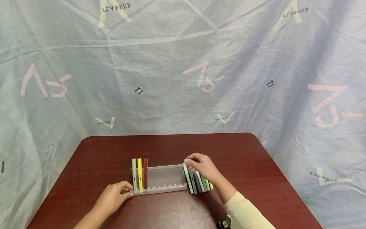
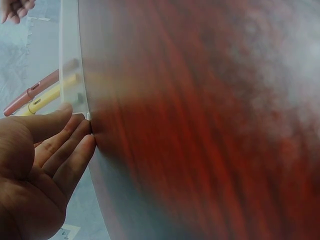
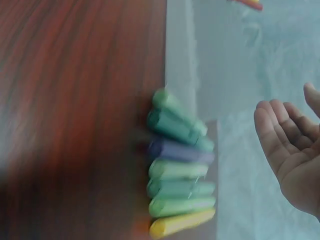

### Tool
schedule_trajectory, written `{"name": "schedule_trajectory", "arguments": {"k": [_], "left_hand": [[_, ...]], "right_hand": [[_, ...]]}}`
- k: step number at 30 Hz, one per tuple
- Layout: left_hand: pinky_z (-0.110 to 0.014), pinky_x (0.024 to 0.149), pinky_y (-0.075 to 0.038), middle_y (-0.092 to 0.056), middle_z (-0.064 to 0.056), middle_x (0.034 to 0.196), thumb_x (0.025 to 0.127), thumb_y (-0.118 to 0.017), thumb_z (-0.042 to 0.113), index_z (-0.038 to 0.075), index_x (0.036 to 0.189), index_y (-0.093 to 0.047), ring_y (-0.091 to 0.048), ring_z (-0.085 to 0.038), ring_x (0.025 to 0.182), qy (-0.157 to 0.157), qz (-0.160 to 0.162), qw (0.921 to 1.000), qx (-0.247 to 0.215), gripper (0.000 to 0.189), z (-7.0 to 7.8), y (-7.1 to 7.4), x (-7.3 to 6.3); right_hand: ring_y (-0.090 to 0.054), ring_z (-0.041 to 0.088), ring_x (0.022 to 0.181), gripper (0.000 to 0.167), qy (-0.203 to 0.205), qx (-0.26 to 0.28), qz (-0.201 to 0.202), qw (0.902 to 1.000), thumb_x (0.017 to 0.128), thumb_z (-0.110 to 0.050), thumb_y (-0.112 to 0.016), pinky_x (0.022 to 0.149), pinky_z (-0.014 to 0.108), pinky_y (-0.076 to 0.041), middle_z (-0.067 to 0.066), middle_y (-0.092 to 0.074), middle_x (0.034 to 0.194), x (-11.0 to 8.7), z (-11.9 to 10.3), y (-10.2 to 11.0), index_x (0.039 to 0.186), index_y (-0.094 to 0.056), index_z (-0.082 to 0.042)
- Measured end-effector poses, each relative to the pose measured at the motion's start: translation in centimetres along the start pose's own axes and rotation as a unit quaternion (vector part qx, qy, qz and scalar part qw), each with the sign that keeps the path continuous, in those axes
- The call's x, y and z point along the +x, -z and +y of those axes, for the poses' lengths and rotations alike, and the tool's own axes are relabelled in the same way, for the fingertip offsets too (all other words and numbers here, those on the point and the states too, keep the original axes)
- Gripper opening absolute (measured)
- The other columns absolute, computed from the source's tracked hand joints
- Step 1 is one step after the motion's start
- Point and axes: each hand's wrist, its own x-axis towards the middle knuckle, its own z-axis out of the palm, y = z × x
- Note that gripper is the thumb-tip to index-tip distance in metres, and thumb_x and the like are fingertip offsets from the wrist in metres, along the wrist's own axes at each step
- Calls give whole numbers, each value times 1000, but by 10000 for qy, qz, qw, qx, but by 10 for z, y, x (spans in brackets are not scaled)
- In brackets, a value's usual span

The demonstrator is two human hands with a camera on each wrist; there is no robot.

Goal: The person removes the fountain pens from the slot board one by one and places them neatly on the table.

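A clear plastic pen rack [image 1: 160,190] with notched rails lies on the table. A pale green pen [image 1: 134,174], a yellow pen [image 1: 139,173] and a dark red pen [image 1: 145,173] rest in its left notches. My left hand [image 1: 115,194] pinches the rack's near left corner, thumb [image 2: 62,112] on the face and fingertips at the edge. At the rack's right end lie several pens side by side, among them a purple pen [image 3: 180,151] and a light green pen [image 1: 187,176]. Over that pen's far end hovers my right hand [image 1: 203,166]; in the right wrist view its fingers are loose and hold nothing.
The dark red wooden table [image 1: 243,190] has rounded far corners. A grey printed cloth [image 1: 171,95] hangs behind it and along both sides. Near my right sleeve [image 1: 246,210], a small black device [image 1: 224,222] shows at the bottom edge.
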Motion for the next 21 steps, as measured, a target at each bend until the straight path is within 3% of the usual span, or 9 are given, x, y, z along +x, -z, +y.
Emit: {"name": "schedule_trajectory", "arguments": {"k": [5, 10, 16, 21], "left_hand": [[-42, 75, -55, -71, 10, 86, 83, -78, 21, 24, 91, -68, -68, -14, 83, 26, -51, 10000, -5, 14, 0, 1, 0], [-42, 75, -55, -70, 11, 86, 83, -78, 21, 24, 92, -68, -68, -14, 83, 27, -67, 10000, 22, 14, 1, 1, 0], [-41, 74, -56, -70, 11, 85, 83, -78, 21, 24, 91, -69, -67, -13, 82, 31, -68, 10000, -4, 13, 1, 0, 1], [-40, 73, -56, -70, 12, 84, 82, -79, 20, 24, 91, -69, -67, -12, 81, 15, -14, 10000, -5, 14, 0, 0, 1]], "right_hand": [[-72, 24, 81, 31, 165, 21, -391, 9991, 92, -35, -69, 76, 44, -60, 12, -73, 92, 7, -19, -26, 106, -71, -7], [-73, 23, 86, 32, 144, -462, -585, 9971, 92, -41, -68, 75, 39, -60, 7, -75, 96, 9, -26, -61, 109, -73, -14], [-64, 6, 83, 41, 215, -1281, -366, 9909, 89, -48, -69, 69, 24, -52, -4, -73, 100, 15, -21, -101, 111, -73, -13], [-65, 8, 76, 37, 158, -1200, -242, 9923, 89, -44, -70, 64, 22, -51, -2, -74, 91, 20, -19, -127, 108, -74, -13]]}}
